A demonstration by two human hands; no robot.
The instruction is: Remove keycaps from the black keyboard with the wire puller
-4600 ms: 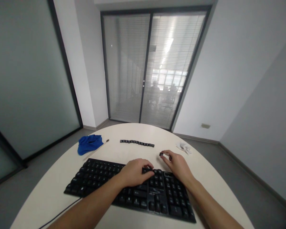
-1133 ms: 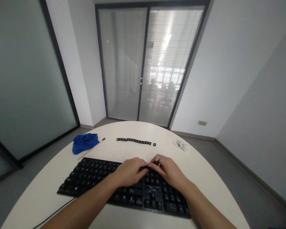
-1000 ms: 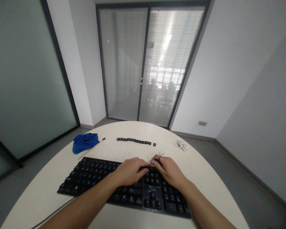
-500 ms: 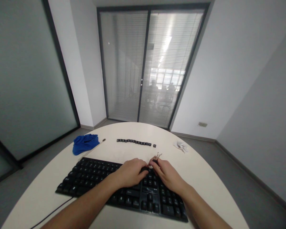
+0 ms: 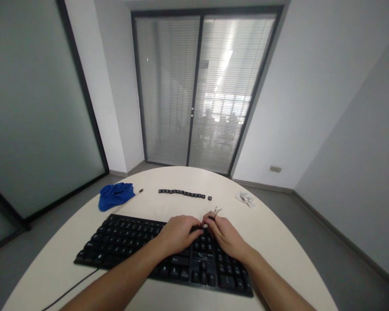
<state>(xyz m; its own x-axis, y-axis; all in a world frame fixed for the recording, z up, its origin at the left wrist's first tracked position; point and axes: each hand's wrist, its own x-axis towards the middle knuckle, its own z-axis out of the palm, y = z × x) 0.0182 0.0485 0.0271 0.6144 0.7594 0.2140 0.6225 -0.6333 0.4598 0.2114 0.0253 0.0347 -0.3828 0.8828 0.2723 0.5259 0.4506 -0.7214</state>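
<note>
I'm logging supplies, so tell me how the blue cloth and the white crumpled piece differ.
The blue cloth looks larger than the white crumpled piece. The blue cloth lies left on the table, the white piece right. Both are rumpled.

Cream curved-edged table (image 5: pixel 278 246) carries black rectangular plastic keyboard (image 5: pixel 126 236), crumpled blue cloth (image 5: pixel 116 196), slender pale-handled, dark-tipped brush (image 5: pixel 141 190), bent row of small square black keycaps (image 5: pixel 181 192), and crumpled white cloth-like piece (image 5: pixel 246 199).
</note>
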